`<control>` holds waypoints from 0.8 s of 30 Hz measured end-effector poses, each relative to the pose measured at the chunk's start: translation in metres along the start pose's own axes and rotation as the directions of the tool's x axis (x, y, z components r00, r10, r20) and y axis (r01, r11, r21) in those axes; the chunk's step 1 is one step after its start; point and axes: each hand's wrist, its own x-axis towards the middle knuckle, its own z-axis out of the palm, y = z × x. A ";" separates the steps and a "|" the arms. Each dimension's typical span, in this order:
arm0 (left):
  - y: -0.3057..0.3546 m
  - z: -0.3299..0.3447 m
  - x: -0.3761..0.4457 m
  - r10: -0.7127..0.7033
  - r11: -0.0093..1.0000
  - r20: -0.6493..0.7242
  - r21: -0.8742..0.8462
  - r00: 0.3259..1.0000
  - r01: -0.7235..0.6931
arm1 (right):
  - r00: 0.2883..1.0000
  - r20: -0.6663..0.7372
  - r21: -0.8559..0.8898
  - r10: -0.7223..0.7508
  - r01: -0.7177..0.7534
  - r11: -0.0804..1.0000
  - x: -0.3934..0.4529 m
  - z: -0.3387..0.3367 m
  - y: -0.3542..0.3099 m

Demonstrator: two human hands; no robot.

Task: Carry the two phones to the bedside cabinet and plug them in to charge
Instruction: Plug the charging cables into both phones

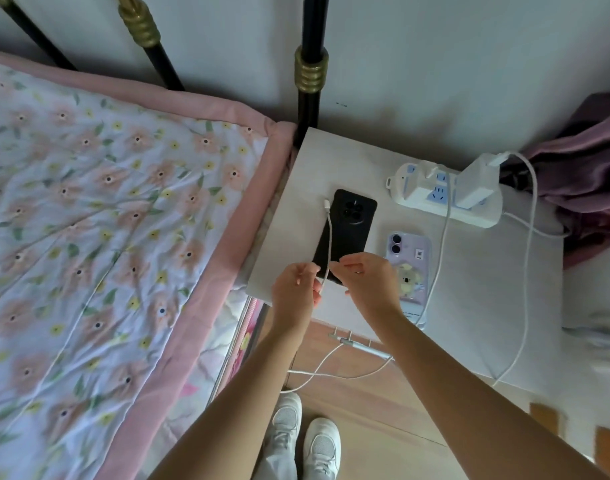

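A black phone (348, 225) lies face down on the white bedside cabinet (310, 161). Beside it on the right lies a purple phone (409, 258) in a clear case, also face down, with a white cable running along its right edge. A white charging cable (328, 237) lies over the black phone, its plug end free near the phone's top left. My left hand (294, 292) pinches this cable at the phone's near end. My right hand (369, 284) pinches the same cable just right of it, covering the black phone's lower edge.
A white power strip (431, 195) with a white charger (476, 181) plugged in sits at the cabinet's back. The bed with a floral quilt (106, 220) is on the left. Purple cloth (587, 168) lies at the right. Cable loops hang over the cabinet's front.
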 end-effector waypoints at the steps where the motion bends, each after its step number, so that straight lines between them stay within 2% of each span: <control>1: 0.000 -0.001 0.001 -0.027 1.000 0.010 -0.003 1.000 0.027 | 1.000 0.003 -0.017 0.000 0.000 1.000 0.001 0.004 -0.003; 6: 0.003 -0.005 0.006 -0.058 0.997 0.092 0.049 0.994 0.053 | 0.999 0.022 -0.032 0.035 -0.035 0.999 0.003 0.020 -0.013; 8: 0.003 -0.008 0.006 -0.065 0.995 0.110 0.078 0.992 0.057 | 0.999 0.022 0.019 0.033 -0.034 0.999 0.000 0.018 -0.013; 11: -0.002 -0.011 0.005 0.007 0.994 0.065 0.106 0.998 -0.014 | 0.987 -0.154 0.084 0.049 -0.036 0.996 -0.001 0.004 -0.006; 14: -0.004 -0.005 -0.002 0.100 0.977 0.066 0.181 0.993 -0.110 | 0.916 -0.386 0.097 0.112 -0.080 0.992 0.008 -0.023 0.008; 17: -0.003 0.002 -0.007 0.117 0.987 0.039 0.110 0.992 -0.121 | 0.872 -0.484 0.026 0.077 -0.074 0.997 0.021 -0.057 0.015; 19: -0.003 0.003 -0.006 0.124 0.986 -0.007 0.112 0.992 -0.123 | 0.883 -0.470 -0.102 -0.019 -0.033 0.994 0.029 -0.074 0.017; 21: -0.004 0.003 -0.006 0.135 0.980 -0.036 0.151 0.990 -0.128 | 0.917 -0.381 -0.231 -0.116 0.027 0.973 0.035 -0.079 0.019; 24: -0.007 0.004 -0.013 0.091 0.982 -0.032 0.172 0.995 -0.085 | 0.924 -0.222 -0.505 -0.310 0.163 0.848 0.037 -0.069 0.024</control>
